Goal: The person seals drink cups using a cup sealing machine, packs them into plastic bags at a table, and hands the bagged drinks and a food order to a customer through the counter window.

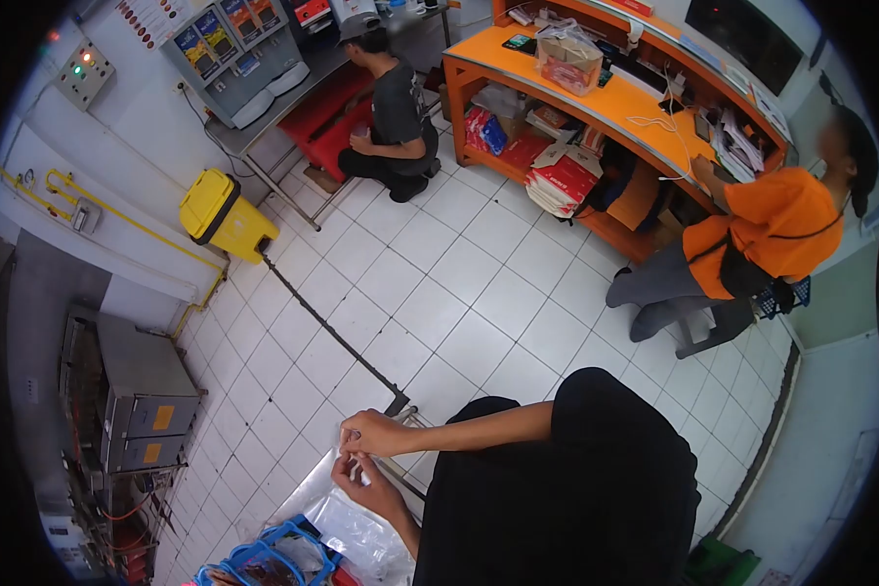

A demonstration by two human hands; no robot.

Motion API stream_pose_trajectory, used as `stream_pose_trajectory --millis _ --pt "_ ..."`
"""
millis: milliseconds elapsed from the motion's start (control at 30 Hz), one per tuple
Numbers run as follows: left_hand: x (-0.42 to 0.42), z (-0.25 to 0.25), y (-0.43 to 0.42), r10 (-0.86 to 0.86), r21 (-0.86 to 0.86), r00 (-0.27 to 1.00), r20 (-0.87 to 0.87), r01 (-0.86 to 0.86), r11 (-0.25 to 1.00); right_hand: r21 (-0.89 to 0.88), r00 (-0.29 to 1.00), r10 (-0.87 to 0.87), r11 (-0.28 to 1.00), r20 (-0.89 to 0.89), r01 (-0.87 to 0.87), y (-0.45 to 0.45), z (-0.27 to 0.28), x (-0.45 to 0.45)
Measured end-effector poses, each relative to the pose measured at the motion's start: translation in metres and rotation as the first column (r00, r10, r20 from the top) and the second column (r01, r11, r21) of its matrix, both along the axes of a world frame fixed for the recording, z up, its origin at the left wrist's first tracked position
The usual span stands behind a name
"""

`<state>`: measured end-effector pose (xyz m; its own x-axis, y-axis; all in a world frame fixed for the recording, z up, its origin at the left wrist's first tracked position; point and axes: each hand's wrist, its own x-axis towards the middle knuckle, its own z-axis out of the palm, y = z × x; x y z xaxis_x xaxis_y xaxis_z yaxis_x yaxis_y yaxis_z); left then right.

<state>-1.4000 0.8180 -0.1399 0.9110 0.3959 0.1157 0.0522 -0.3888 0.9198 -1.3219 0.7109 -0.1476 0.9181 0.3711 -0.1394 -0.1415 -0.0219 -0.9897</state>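
Where the head view's clock reads seven, the person's two hands meet, fingertips close together. The right hand (373, 434) comes in from three o'clock, its forearm almost level; the left hand (369, 486) angles up from five o'clock. I see the right fingers bunched nearly closed and the left ones loosely bent, a gap showing — whether either has hold of anything, I can't tell. At six o'clock from them, clear plastic (361, 539) lies glossy and wrinkled on the table (311, 479) — beside a blue basket (281, 535).
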Motion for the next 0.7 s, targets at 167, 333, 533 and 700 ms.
stream_pose_trajectory --millis 167,333,533,700 --pt "0.0 -0.002 0.007 -0.003 0.027 0.999 0.04 0.002 1.0 0.15 0.998 0.057 0.987 -0.006 -0.056 -0.005 -0.008 0.005" --pt "-0.002 -0.009 0.006 0.001 0.251 0.999 0.043 -0.012 0.968 -0.077 0.992 -0.012 0.997 0.128 0.022 0.005 -0.008 0.003" --pt "0.006 -0.017 0.015 -0.023 0.256 0.998 -0.055 0.036 0.966 -0.158 0.993 -0.007 0.987 0.122 0.026 0.004 0.011 0.003" --pt "0.007 -0.029 0.039 -0.033 -0.22 0.979 -0.201 -0.012 0.975 0.083 0.993 0.119 0.99 -0.02 -0.117 0.004 0.005 0.006"
